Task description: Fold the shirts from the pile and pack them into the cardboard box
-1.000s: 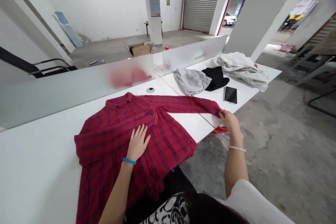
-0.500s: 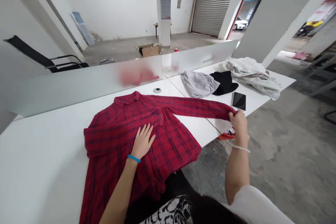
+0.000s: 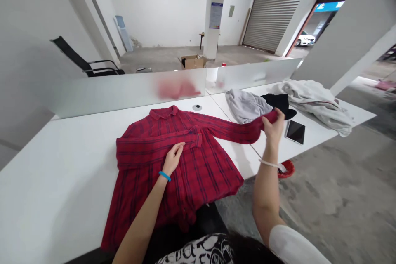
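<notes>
Head view: red plaid shirt [image 3: 173, 165] lay spread on the white table [image 3: 62, 165], collar toward the frosted divider [image 3: 123, 90], hem hanging over the near edge. Left hand [image 3: 173, 159] rested on the shirt's chest, fingers loosely curled on the sleeve folded across it; whether it pinched the cloth could not be told. Right hand [image 3: 274, 126] was closed on the cuff of the other sleeve, held raised above the table, to the right of the shirt body.

Risks, judged from the layout:
- Overhanging hem could drag the shirt toward the floor if the left hand's hold is light.
- Raised cuff hung just beside the grey garment [image 3: 246, 105] and black garment [image 3: 280, 102]; a swing could snag them.
- Tablet [image 3: 295, 132], right of the shirt and near the table edge, could be knocked by the forearm.
</notes>
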`<move>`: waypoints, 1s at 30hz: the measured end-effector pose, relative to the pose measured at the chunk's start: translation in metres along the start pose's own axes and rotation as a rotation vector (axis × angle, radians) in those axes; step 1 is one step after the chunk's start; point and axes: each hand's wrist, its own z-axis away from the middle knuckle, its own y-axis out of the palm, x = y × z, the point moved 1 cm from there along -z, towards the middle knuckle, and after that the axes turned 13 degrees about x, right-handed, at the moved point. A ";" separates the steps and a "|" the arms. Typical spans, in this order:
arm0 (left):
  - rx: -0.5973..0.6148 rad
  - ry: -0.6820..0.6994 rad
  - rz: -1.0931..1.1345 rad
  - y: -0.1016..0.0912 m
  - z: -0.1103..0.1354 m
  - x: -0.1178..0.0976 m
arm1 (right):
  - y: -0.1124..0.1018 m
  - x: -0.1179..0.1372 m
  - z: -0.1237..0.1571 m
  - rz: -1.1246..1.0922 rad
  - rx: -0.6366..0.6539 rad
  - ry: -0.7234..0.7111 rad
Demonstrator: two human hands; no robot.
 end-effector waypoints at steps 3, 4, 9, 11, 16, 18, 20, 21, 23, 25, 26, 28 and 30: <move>-0.144 -0.057 0.577 -0.021 -0.001 -0.005 | 0.053 0.106 0.004 -0.181 -0.013 -0.385; -0.185 -0.067 0.745 -0.031 0.000 -0.006 | 0.075 0.138 0.015 -0.208 0.108 -0.556; -0.345 -0.094 0.975 -0.075 0.010 -0.001 | 0.175 0.204 0.103 0.136 0.920 -1.153; -0.325 -0.145 0.679 -0.083 0.010 0.005 | 0.195 0.192 0.126 0.255 1.016 -1.149; -0.301 -0.175 0.330 -0.085 0.003 0.021 | 0.198 0.147 0.126 0.301 0.961 -1.028; -0.377 -0.150 0.388 -0.085 0.000 0.025 | 0.193 0.134 0.115 0.304 0.858 -0.926; -0.475 -0.117 0.464 -0.087 -0.002 0.027 | 0.191 0.121 0.106 0.339 0.733 -0.813; -0.527 -0.099 0.492 -0.090 -0.003 0.028 | 0.192 0.114 0.103 0.366 0.689 -0.765; -0.636 -0.064 0.525 -0.096 0.000 0.027 | 0.197 0.101 0.101 0.426 0.670 -0.691; -0.748 -0.037 0.536 -0.104 0.005 0.025 | 0.203 0.091 0.102 0.473 0.717 -0.653; -0.799 -0.026 0.538 -0.109 0.008 0.023 | 0.205 0.088 0.103 0.486 0.739 -0.645; -0.868 -0.013 0.554 -0.116 0.016 0.021 | 0.207 0.084 0.104 0.489 0.751 -0.643; -0.883 -0.013 0.588 -0.121 0.021 0.018 | 0.207 0.084 0.104 0.470 0.739 -0.642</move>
